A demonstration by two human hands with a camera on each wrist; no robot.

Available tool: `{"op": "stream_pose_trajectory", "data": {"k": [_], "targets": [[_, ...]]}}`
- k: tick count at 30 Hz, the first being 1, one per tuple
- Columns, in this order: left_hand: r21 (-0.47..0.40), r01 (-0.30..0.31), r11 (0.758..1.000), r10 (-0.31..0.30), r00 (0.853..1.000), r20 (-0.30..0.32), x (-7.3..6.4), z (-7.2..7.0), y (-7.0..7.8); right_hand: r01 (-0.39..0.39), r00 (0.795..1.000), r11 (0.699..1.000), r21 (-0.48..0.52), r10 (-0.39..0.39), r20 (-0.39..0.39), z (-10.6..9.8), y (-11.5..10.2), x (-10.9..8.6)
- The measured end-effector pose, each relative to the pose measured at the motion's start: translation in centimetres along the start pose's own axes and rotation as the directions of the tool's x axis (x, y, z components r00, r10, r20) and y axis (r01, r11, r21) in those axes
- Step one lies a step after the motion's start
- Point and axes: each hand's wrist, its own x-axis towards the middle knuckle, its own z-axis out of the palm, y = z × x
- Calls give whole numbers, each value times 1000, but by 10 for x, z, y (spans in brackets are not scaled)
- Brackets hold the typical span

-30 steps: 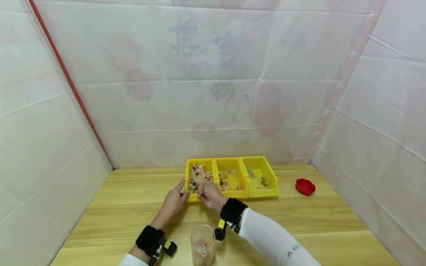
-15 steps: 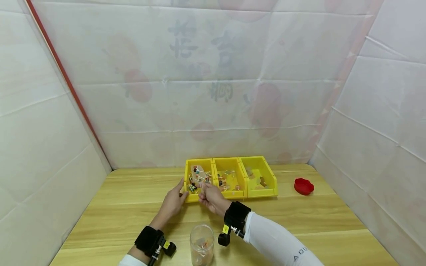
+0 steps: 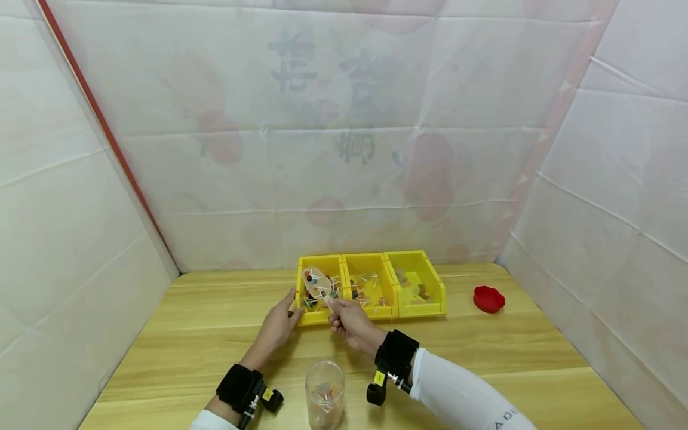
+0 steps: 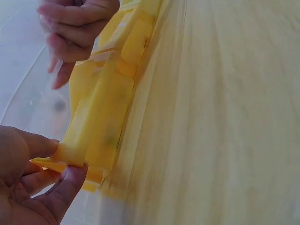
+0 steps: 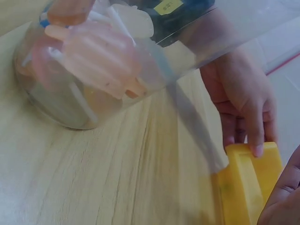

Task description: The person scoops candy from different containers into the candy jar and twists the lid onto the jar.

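Observation:
My right hand pinches the thin handle of a translucent, oval spoon just above the front of the left yellow bin. Several tiny lollipops with white sticks lie on the spoon's bowl, and more are loose in the bin beneath it. At the bin's front left corner, my left hand grips the wall between thumb and fingers; the left wrist view shows this grip on the yellow edge. In the right wrist view only part of my right hand shows, and the spoon is out of sight.
Joined to that bin are a middle bin with small colourful pieces and a right bin with brownish and pale pieces. A clear jar holding small pieces stands near me. A red scalloped dish lies far right. White sheets wall the table.
My right hand has moved right and slightly toward me. The spoon's bowl now points further left, lifted over the bin with lollipops on it. My left hand keeps its grip.

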Motion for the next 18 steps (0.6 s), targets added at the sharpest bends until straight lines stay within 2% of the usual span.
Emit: {"op": "stream_pose_trajectory", "data": {"k": [10, 13, 18], "targets": [[-32, 2, 999, -1, 1000, 10, 0, -5, -5, 24, 1000, 1000, -12, -24, 6, -14, -11, -11], [-58, -5, 998, 5, 1000, 4, -3, -8, -4, 30, 1000, 999, -24, -30, 10, -21, -14, -14], [-48, -21, 999, 20, 1000, -17, -12, -15, -2, 39, 999, 997, -62, -38, 14, -34, -22, -21]]}}
